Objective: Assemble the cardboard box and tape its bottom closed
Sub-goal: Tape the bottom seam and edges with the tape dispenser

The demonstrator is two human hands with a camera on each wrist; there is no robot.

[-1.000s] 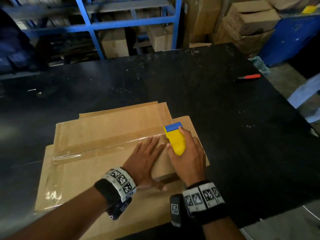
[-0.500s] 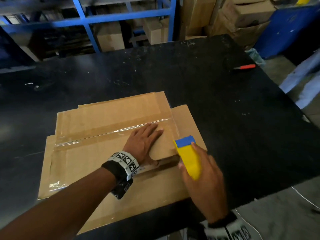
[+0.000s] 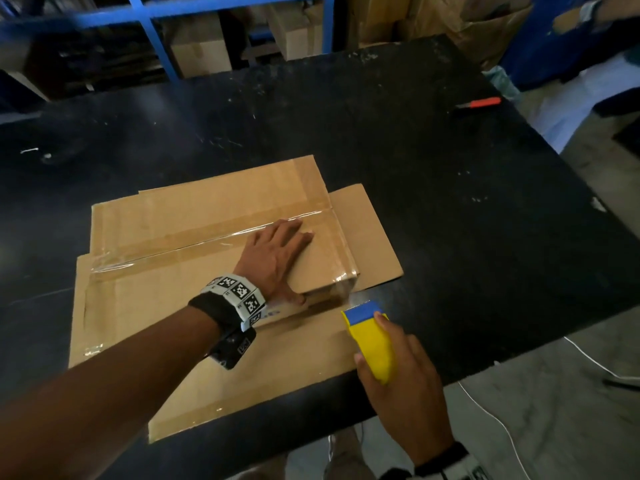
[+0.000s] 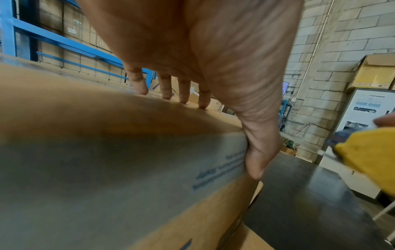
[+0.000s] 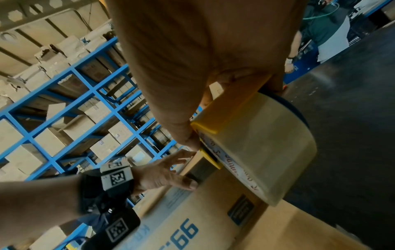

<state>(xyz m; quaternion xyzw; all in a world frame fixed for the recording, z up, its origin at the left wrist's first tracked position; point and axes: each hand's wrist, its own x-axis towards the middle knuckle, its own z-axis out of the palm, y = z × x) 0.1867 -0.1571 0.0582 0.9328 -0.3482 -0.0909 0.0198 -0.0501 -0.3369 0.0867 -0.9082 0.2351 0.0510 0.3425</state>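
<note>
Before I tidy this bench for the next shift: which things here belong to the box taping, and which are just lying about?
In use:
- cardboard box, left hand flat on it
- tape dispenser, gripped by right hand
- clear tape strip along the seam

Lying about:
- red-handled cutter, far right of the table

The head camera looks forward and steeply down from above the near edge of the black desk (image 3: 433,209), taking in the brown cardboard box (image 3: 207,230), both forearms and blue metal shelving (image 3: 152,26) beyond the far edge. The left wrist camera sits very close under the left hand (image 4: 192,50), low over the box top, facing along the fingers toward the shelving and a grey block wall (image 4: 342,33). The right wrist camera, tilted, looks along the right hand (image 5: 192,59) at the yellow tape dispenser (image 5: 215,123). All three views share the box's near right corner; the dispenser and shelving also show in each.
</note>
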